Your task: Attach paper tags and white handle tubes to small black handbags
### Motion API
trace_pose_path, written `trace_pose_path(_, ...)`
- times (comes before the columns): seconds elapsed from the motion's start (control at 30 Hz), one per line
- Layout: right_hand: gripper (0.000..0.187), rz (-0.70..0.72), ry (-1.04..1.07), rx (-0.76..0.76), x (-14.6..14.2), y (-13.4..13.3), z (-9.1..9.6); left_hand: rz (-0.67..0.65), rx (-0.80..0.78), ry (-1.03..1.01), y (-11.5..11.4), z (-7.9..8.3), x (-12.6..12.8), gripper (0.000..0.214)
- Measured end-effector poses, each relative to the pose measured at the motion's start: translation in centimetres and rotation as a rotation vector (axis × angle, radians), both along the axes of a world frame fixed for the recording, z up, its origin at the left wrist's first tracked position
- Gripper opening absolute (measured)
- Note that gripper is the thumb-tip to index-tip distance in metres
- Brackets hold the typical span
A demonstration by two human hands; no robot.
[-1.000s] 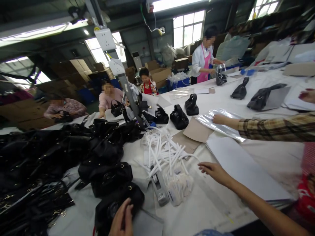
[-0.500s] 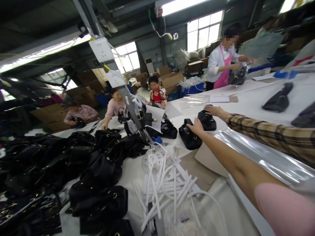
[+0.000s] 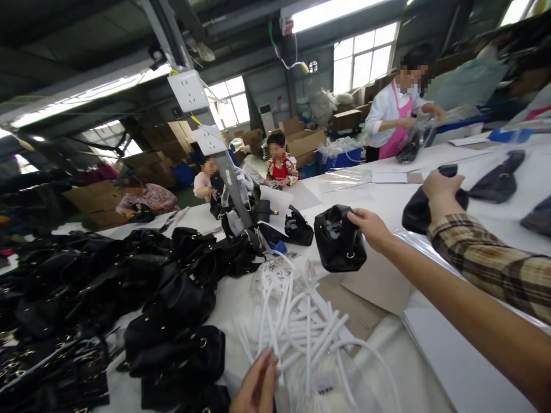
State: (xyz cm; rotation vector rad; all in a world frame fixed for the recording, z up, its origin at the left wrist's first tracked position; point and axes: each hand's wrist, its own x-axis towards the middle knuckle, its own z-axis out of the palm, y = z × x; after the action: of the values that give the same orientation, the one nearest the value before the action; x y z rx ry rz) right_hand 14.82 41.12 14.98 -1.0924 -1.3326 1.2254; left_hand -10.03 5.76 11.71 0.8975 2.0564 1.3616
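My right hand (image 3: pixel 371 228) reaches out over the white table (image 3: pixel 434 355) and grips a small black handbag (image 3: pixel 338 240) by its right side, holding it tilted just above a brown card sheet (image 3: pixel 379 284). My left hand (image 3: pixel 258 383) shows at the bottom edge. Its fingers are stretched up and touch the near end of a heap of white tubes (image 3: pixel 297 321). A co-worker's hand (image 3: pixel 441 192) in a plaid sleeve (image 3: pixel 491 267) holds another black handbag (image 3: pixel 415 212) to the right.
A large pile of black handbags (image 3: pixel 129 287) covers the table's left. A slanted pole with power sockets (image 3: pixel 202 123) rises behind it. A clear plastic bag (image 3: pixel 430 252) lies under the plaid sleeve. Several people work at the far side, one in a pink apron (image 3: pixel 394 123).
My right hand has closed on the black handbag and lifted it toward me. The co-worker's hand has picked up the other bag. My left hand has come back into view at the tubes.
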Motion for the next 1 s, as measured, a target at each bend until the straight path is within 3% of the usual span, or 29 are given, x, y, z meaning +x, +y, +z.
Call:
trace_pose_path(0.07,0.034,0.048,0.06,0.008,0.7,-5.1,2.0,-0.22,0.016,-0.181,3.0,1.7,1.7,0.045)
trace_pose_path(0.13,0.035,0.075,0.091,-0.026,1.0,-10.2,3.4,-0.333,0.093,-0.209,6.2,2.8,3.7,0.045)
trace_pose_path(0.2,0.036,0.096,0.107,-0.082,1.1,-15.0,4.0,-0.388,0.127,-0.224,8.3,2.7,5.9,0.047)
trace_pose_path(0.27,0.037,0.119,0.126,-0.149,1.4,-19.2,3.8,-0.426,0.107,-0.218,8.5,1.5,7.9,0.047)
trace_pose_path(0.33,0.037,0.139,0.153,-0.227,1.8,-22.9,2.9,-0.471,0.066,-0.28,6.7,-0.2,9.4,0.046)
trace_pose_path(0.43,0.036,0.147,0.19,-0.338,2.7,-27.8,1.4,-0.495,-0.004,-0.507,2.2,-2.5,10.6,0.046)
trace_pose_path(0.53,0.035,0.135,0.199,-0.393,3.6,-31.9,0.2,-0.441,-0.132,-0.716,-1.9,-4.2,10.7,0.046)
trace_pose_path(0.63,0.034,0.115,0.169,-0.414,4.2,-35.1,-0.5,-0.388,-0.244,-0.859,-4.4,-5.6,10.5,0.043)
trace_pose_path(0.83,0.036,0.105,0.041,-0.401,5.4,-37.9,-0.9,-0.4,-0.328,-1.011,-7.4,-6.5,11.3,0.041)
trace_pose_path(1.0,0.038,0.101,-0.085,-0.372,6.7,-38.9,-1.1,-0.487,-0.347,-0.952,-9.7,-6.8,12.6,0.044)
